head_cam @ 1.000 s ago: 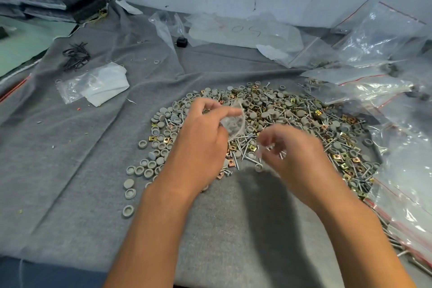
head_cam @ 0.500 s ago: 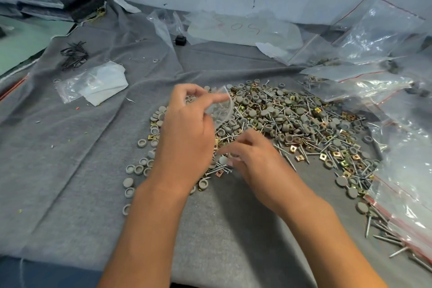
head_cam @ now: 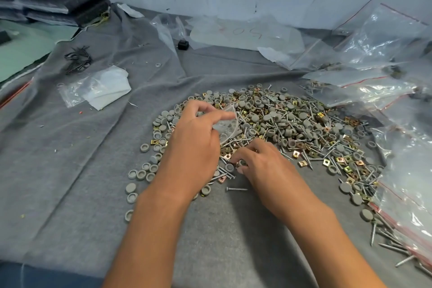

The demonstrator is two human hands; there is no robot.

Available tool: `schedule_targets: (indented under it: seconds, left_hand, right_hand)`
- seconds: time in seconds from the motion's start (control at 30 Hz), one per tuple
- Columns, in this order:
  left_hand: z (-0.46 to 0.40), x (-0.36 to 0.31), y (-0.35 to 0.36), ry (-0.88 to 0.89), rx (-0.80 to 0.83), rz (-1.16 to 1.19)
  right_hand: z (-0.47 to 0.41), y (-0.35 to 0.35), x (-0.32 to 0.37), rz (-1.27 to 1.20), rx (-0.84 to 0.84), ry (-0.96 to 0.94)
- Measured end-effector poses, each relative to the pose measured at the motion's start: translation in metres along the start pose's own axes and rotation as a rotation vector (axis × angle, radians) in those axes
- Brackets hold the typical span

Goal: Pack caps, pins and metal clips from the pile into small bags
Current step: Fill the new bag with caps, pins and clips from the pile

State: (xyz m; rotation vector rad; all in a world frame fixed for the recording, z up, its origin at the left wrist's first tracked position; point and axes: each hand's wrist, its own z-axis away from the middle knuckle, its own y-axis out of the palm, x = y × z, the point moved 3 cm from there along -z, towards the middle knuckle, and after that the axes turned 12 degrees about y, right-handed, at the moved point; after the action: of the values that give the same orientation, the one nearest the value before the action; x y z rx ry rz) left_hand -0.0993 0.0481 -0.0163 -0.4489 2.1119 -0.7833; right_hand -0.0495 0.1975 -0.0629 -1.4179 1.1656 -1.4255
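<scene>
A wide pile [head_cam: 289, 124] of grey round caps, silver pins and brass-coloured metal clips lies on a grey cloth. My left hand [head_cam: 196, 145] hovers over the pile's near left part and pinches a small clear bag [head_cam: 228, 125] between thumb and forefinger; the bag hangs open with a few parts inside. My right hand [head_cam: 259, 161] is down at the pile's near edge, its fingertips curled and pinching a grey cap [head_cam: 243, 163] among pins. A single pin [head_cam: 236, 189] lies loose just in front of the hands.
Large clear bags with red seal strips [head_cam: 385, 54] are heaped along the right and back. A small stack of empty bags [head_cam: 98, 87] and a bundle of black wire pieces [head_cam: 78, 58] lie at the left. A black block [head_cam: 183, 44] sits at the back. Loose pins [head_cam: 392, 243] trail at the near right.
My right hand came down from beside the bag to the pile's near edge and closed its fingertips on a cap. My left hand stayed over the pile holding the bag.
</scene>
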Motion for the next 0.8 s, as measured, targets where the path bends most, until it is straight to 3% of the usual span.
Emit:
schedule_targets:
  seconds: [0.53,0.6,0.7,0.8]
  left_hand:
    - [0.001,-0.002,0.000,0.015,0.019,-0.020]
    - [0.001,-0.002,0.001,0.011,0.034,-0.021]
    - [0.001,-0.003,0.002,0.000,0.062,-0.022]
    - [0.001,-0.005,0.004,0.004,0.091,-0.013]
  right_hand:
    - [0.000,0.006,0.002,-0.044,0.019,-0.073]
    - [-0.001,0.004,-0.001,-0.146,0.000,-0.051]
    - [-0.002,-0.017,-0.009,-0.426,-0.187,0.030]
    - [0.002,-0.039,-0.006,-0.523,-0.429,-0.025]
